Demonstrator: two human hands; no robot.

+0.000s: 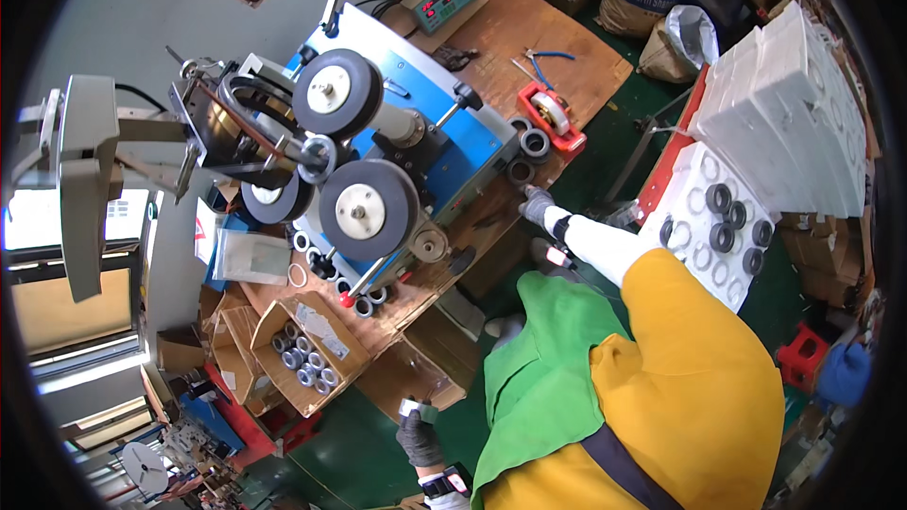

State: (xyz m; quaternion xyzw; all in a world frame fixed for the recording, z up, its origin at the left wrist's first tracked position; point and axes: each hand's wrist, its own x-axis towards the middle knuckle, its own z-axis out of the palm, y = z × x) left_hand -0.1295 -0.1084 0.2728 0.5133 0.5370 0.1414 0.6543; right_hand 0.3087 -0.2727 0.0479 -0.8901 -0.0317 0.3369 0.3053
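My left hand [419, 438], in a grey glove, is low in the view, closed round a ring wrapped in pale tape [416, 409]. My right hand [537, 205], also gloved, reaches to the bench's right edge. Its fingertips are at the near side of a black ring [521, 171]; whether they grip it I cannot tell. More dark rings [535, 143] stand just beyond. On the bench is a blue and white winding machine [444, 156] with big black rollers [368, 211]. A grey ring [317, 159] sits between the rollers.
A cardboard box [354, 359] of wrapped rings stands at the bench's near left. A red tape dispenser [551, 118], blue-handled pliers [548, 57] and a display box [442, 2] lie farther back. At right, a white foam tray [704, 269] holds black rings beside stacked foam trays [784, 113].
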